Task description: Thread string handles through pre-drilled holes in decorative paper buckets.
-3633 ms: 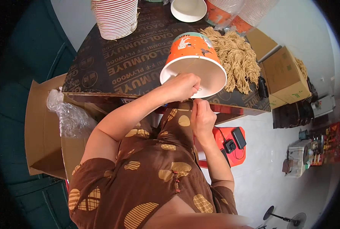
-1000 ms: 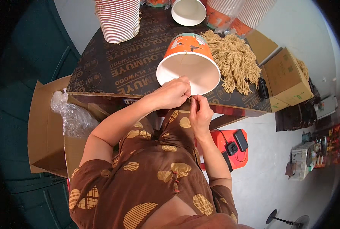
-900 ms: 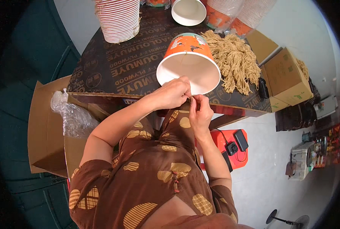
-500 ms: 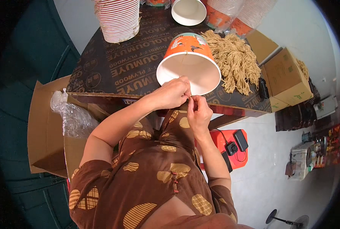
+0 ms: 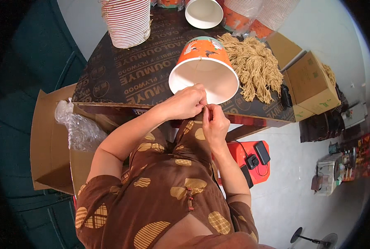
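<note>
A paper bucket, orange outside and white inside, lies on its side at the table's near edge, its mouth facing me. A thin tan string hangs from the upper rim and runs down across the opening to my hands. My left hand is closed in a pinch in front of the bucket's lower rim, on the string. Close beside it, fingertips nearly meeting, my right hand pinches too, apparently on the string's end at the rim. The exact spot between the fingertips is too small to make out.
A heap of tan strings lies right of the bucket on the dark plywood table. Stacked white-rimmed buckets stand back left, and another bucket behind. Cardboard boxes flank the table; a red stool holds small devices.
</note>
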`<state>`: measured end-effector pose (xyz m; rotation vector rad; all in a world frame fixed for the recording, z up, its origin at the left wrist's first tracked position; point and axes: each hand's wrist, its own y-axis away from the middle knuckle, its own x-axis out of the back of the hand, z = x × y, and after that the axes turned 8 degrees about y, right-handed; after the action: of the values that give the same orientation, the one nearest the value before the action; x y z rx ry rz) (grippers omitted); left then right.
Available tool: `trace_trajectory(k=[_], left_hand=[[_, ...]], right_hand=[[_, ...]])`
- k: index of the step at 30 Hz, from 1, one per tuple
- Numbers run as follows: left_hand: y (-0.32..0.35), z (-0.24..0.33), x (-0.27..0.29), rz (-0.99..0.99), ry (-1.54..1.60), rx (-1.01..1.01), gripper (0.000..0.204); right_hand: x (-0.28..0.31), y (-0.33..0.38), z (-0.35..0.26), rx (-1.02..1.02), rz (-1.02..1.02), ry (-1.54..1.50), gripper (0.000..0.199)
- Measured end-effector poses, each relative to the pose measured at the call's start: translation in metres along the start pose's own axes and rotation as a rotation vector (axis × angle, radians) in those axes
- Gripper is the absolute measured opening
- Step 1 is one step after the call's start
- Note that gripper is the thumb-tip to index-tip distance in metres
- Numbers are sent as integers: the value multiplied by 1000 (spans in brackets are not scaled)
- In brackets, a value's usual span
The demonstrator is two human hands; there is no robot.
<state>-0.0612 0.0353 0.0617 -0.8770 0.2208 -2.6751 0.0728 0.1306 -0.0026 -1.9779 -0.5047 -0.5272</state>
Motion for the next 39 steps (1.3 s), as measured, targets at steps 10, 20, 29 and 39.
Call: trace_trajectory(k=[10,20,29,39], left_hand=[[-1,2,0,2,4,-8,6],[0,0,-2,19,18,-10,7],[-1,-11,-7,70,-40,-81,2],[-3,-9,-6,90,-34,-52,5]], right_hand=[[-2,0,3,-23,-3,6,13],[1,-1,0,-18,-4,17,14],[8,1,2,-25,18,-40,13],[11,7,-1,40,-14,25,24]])
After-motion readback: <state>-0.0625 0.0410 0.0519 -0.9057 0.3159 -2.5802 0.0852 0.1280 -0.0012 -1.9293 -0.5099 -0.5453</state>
